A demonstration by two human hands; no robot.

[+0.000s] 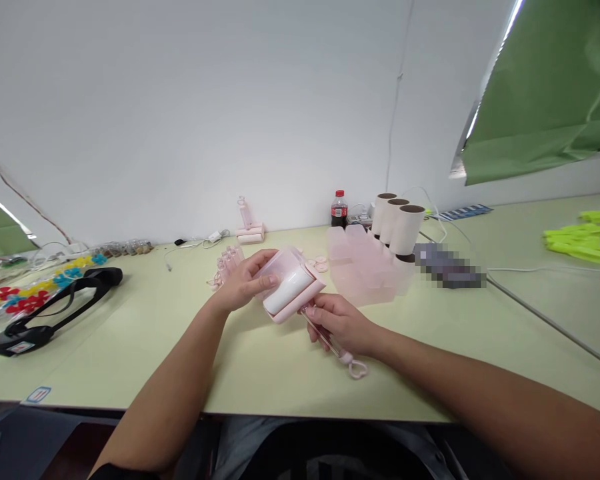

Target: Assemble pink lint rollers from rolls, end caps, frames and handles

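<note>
A pink lint roller with a white sheet roll [291, 291] is held tilted above the table. My left hand [245, 281] grips the translucent pink cover [286, 261] at the roller's upper left side. The fingers of my right hand [341, 323] are wrapped round the clear handle [325, 337], whose heart-shaped loop [357, 369] hangs toward the front edge. Whether the cover is fully attached to the roller I cannot tell. Just behind my left hand lie several clear pink handles [229, 261]. Small pink round parts [320, 264] sit behind the roller.
Translucent pink covers [363, 267] and upright white rolls [408, 230] stand right of centre. A cola bottle [339, 209] and another lint roller [251, 233] are near the wall. A black strap-like device [60, 313] lies left; a cable [550, 313] and green parts [585, 237] lie right.
</note>
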